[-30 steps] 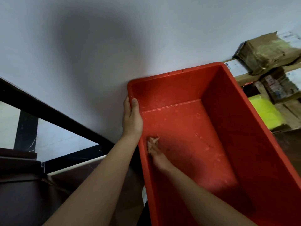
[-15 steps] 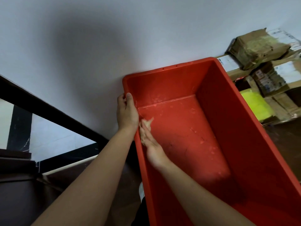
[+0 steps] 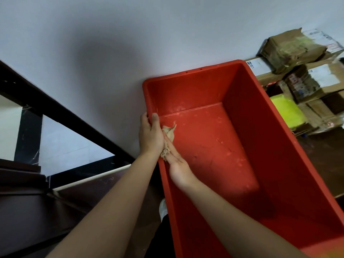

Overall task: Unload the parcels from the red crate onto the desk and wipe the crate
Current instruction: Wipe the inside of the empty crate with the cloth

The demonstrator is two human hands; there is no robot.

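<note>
The red crate (image 3: 270, 146), at the far wall (image 3: 130, 43), is gripped at its left rim by clenched fingers of the left hand (image 3: 149, 135). A beige cloth (image 3: 169, 132) is pressed to its left inner side under straight, released fingers of the right hand (image 3: 178, 170)

Left grip (image 3: 150, 135) curled, thumb hooked; right grip (image 3: 176, 162) flat, fingers straight, arms outstretched.

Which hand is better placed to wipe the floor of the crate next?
Right: the right hand presses the rag inside the red crate, while the left hand grips its rim.
</note>
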